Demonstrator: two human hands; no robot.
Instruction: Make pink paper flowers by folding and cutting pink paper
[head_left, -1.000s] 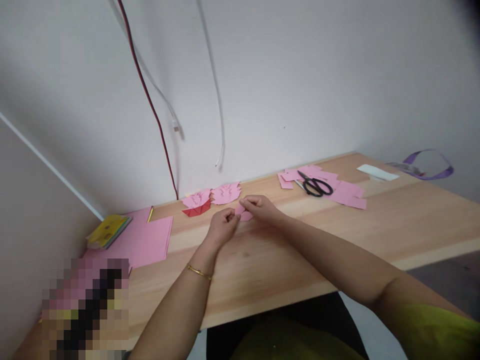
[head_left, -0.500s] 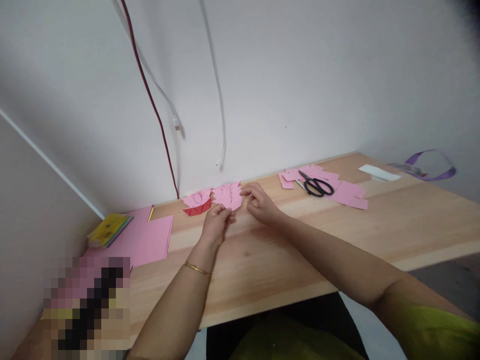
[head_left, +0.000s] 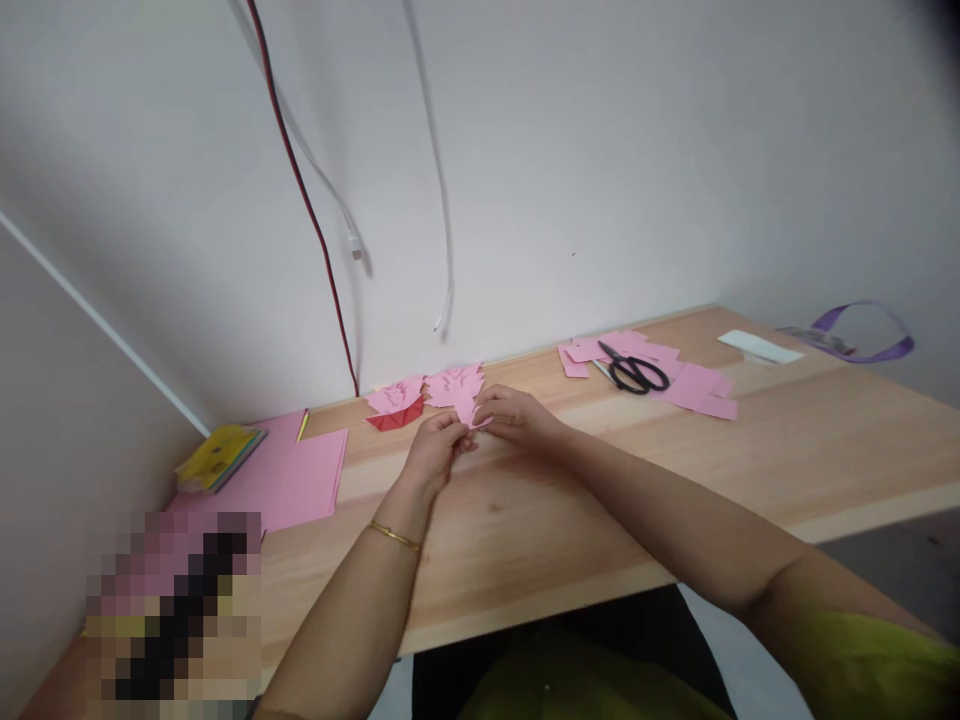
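Note:
Over the middle of the wooden table, a small piece of pink paper (head_left: 465, 411) is pinched at its lower edge by my left hand (head_left: 436, 446), which wears a gold bracelet. On its right side my right hand (head_left: 517, 416) has its fingers closed around the edge of the same paper; the fingertips are partly hidden. Just behind lie pink paper cutouts with jagged edges (head_left: 452, 385) and another such cutout (head_left: 397, 396). A folded red paper piece (head_left: 396, 414) rests in front of the left cutout, close to my left hand.
Black-handled scissors (head_left: 637, 374) lie on pink paper pieces (head_left: 694, 384) to the right, with a white strip (head_left: 759, 347) beyond. On the left are pink sheets (head_left: 300, 485) and a yellow packet (head_left: 217, 458). Cables (head_left: 322, 240) hang along the wall behind.
My right hand has come down and slightly inward, its fingers now on the pink paper's right edge. That edge now looks curled. My left hand keeps its place.

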